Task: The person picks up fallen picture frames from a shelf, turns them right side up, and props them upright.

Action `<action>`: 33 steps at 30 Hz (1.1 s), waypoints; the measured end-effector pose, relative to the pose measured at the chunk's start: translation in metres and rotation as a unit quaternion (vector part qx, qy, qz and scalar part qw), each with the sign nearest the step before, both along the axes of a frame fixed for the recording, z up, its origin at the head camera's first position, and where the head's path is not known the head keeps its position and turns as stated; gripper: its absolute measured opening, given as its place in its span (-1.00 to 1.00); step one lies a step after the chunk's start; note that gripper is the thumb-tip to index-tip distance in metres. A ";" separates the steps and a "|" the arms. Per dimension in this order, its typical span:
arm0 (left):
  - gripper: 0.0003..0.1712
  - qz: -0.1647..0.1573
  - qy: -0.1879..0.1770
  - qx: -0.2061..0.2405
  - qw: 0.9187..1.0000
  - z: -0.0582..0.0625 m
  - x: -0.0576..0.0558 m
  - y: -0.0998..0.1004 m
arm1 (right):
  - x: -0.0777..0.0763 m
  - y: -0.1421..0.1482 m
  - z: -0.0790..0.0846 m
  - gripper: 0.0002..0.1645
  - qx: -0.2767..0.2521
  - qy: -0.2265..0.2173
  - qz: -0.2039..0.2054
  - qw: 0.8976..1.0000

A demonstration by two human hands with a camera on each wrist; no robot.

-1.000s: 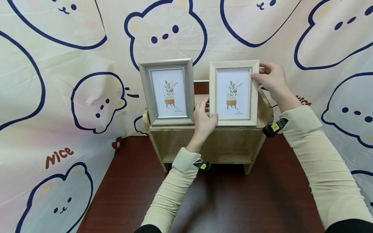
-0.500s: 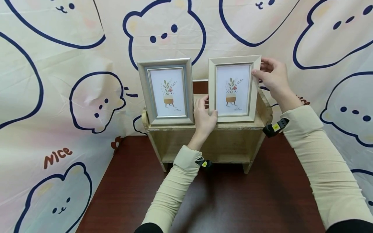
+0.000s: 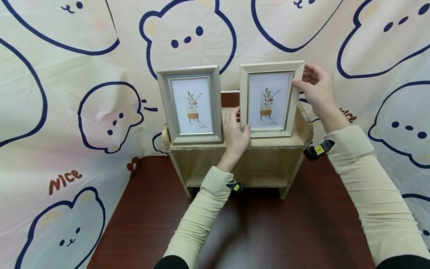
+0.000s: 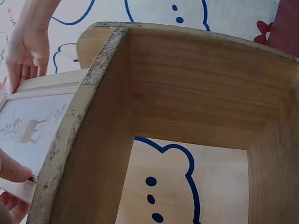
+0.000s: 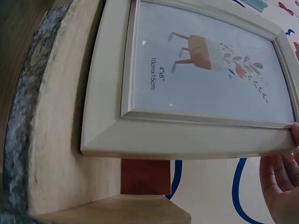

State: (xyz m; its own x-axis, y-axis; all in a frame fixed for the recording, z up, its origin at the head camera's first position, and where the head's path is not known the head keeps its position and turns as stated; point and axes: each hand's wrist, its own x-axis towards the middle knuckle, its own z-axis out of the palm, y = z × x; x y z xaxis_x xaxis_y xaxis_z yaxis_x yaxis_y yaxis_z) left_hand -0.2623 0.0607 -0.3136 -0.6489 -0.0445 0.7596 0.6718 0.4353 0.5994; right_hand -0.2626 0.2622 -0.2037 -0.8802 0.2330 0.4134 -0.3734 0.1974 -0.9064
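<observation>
- Bear-print cloth [image 3: 111,63] behind a dark red table [image 3: 279,231]
- Cream frame [image 3: 269,100] at the wooden shelf's [image 3: 268,143] top, beside the silver frame [image 3: 192,106]
- Left hand [image 3: 236,133] pinches its lower left side
- Right hand [image 3: 318,86] pinches its upper right

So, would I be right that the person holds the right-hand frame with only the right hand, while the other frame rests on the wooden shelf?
Not quite: the head view shows the left hand also gripping the right-hand frame, near its lower left corner; the rest stands.
</observation>
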 end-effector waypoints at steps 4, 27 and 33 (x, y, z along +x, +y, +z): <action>-0.40 0.008 0.012 -0.006 1.000 -0.001 0.001 0.000 | 0.000 -0.003 0.001 -0.52 0.045 0.028 -0.032 0.998; -0.41 -0.006 0.059 0.005 0.998 -0.005 0.003 -0.001 | -0.008 -0.016 0.009 -0.57 0.169 0.098 -0.126 0.973; -0.49 -0.024 0.071 0.022 0.997 -0.003 0.006 -0.002 | -0.013 -0.014 0.009 -0.56 0.167 0.097 -0.115 0.974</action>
